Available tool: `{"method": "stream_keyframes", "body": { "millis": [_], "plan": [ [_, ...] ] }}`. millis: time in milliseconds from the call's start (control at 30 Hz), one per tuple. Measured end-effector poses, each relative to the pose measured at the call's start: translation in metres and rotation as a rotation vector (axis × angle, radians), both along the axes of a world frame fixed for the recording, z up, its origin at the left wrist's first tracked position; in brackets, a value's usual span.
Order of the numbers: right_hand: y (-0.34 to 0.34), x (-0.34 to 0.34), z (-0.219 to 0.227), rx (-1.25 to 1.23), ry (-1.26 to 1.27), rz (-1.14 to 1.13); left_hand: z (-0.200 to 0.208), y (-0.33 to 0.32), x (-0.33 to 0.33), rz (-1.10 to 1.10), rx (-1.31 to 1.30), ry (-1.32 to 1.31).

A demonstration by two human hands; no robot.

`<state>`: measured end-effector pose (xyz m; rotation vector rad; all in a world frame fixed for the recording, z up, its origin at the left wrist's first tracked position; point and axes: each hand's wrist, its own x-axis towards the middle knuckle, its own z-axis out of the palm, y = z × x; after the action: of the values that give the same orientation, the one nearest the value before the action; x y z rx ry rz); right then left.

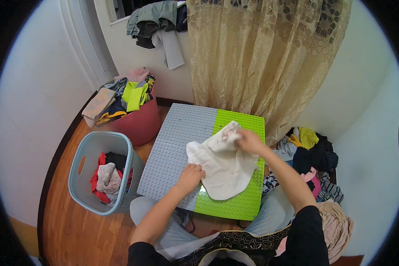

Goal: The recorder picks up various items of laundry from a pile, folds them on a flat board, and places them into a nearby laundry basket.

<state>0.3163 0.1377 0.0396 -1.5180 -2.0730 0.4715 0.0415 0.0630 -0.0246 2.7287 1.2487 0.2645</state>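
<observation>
Right hand (249,142) fingers clamped on white cloth (224,166); left hand (190,178) fingers: can't tell. Studded board (168,150) margin: tight right, wide left.

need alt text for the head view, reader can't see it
A person's left hand and right hand touch a patterned white cloth on a grey-and-green studded tabletop. Left stand a pale-blue plastic basket and red tub, both holding clothes; right, a mixed clothes heap.

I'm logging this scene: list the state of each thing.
White garment: rumpled, partly spread
Left hand: touching the garment's left edge
Right hand: at the garment's upper right, grip unclear
Studded table: partly covered
Blue basket: upright, open, partly filled
Red tub: open, heaped with clothes
Curtain: hanging in folds
Clothes pile: loose, unfolded
</observation>
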Motion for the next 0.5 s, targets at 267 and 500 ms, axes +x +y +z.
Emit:
{"method": "stream_keyframes", "body": {
  "millis": [267, 500],
  "plan": [
    [0.074, 0.042, 0.057, 0.448, 0.078, -0.488, 0.026, -0.051, 0.021, -0.142, -0.136, -0.001],
    [-0.126, -0.05, -0.02, -0.384, -0.42, 0.62, 0.05, -0.063, 0.026, -0.131, -0.327, -0.084]
  ]
}}
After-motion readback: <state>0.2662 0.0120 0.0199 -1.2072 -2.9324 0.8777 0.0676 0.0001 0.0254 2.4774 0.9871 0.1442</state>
